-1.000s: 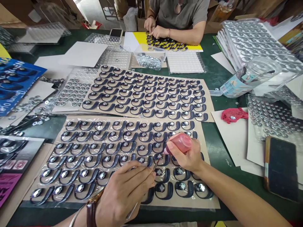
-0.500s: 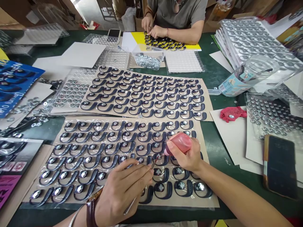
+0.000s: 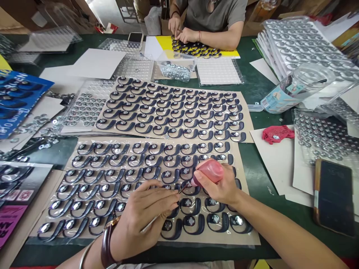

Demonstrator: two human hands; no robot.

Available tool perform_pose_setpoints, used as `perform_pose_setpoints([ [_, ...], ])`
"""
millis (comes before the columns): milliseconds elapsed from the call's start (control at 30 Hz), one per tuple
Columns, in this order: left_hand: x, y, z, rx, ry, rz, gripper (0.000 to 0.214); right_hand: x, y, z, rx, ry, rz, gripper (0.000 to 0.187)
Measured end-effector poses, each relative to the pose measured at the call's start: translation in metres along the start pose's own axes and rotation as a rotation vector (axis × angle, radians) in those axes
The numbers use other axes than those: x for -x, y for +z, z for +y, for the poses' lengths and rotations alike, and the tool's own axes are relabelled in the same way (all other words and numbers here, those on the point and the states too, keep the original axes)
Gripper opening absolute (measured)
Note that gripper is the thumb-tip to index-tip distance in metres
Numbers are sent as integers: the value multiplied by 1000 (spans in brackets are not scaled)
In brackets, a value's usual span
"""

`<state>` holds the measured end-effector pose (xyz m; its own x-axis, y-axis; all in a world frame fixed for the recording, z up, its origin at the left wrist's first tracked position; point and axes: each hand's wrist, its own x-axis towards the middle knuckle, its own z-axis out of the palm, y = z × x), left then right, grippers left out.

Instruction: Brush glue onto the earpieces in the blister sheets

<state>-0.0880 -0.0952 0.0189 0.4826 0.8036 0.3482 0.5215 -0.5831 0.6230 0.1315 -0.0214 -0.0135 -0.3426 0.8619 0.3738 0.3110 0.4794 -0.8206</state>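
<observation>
Pink squeeze bottle (image 3: 210, 171) is gripped in the right hand (image 3: 223, 186), nozzle down over the near card of dark ear hooks (image 3: 248, 229). The left hand (image 3: 143, 220) pinches a thin stick (image 3: 150, 224), its tip just beside the nozzle. The green table (image 3: 258, 179) is pretty cluttered. There's a second card (image 3: 245, 114) farther back and another person's hands (image 3: 183, 34) at the far edge.

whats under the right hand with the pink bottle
The near card sheet of dark hook pieces with silver discs. Those directly beneath the right hand and pink bottle are hidden.
</observation>
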Motion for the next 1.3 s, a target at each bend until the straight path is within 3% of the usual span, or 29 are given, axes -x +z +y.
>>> perform_pose_setpoints([
  [133,-2,0,-2,53,-26,48,28,2,0,-1,-74,-7,-5,13],
  [300,-1,1,-1,15,-12,37,28,-11,-29,-15,-346,329,-198,13],
  [367,-1,0,0,-8,6,24,28,-21,-40,-18,-331,385,-248,15],
  [467,-2,-4,2,-103,80,-13,29,-32,-40,-15,-235,351,-169,17],
  [567,-6,-8,2,-256,165,-52,31,-34,-21,-5,-170,277,-61,14],
  [667,-11,-7,-3,-304,182,-55,31,-30,-3,5,-155,198,-18,10],
  [800,-15,-3,-9,-303,185,-47,29,-25,3,11,-130,143,34,6],
  [1100,-17,1,-1,-412,278,-70,36,-25,5,13,-90,130,-58,6],
  [1300,-15,3,0,-427,288,-77,37,-27,5,11,-13,100,-31,10],
])
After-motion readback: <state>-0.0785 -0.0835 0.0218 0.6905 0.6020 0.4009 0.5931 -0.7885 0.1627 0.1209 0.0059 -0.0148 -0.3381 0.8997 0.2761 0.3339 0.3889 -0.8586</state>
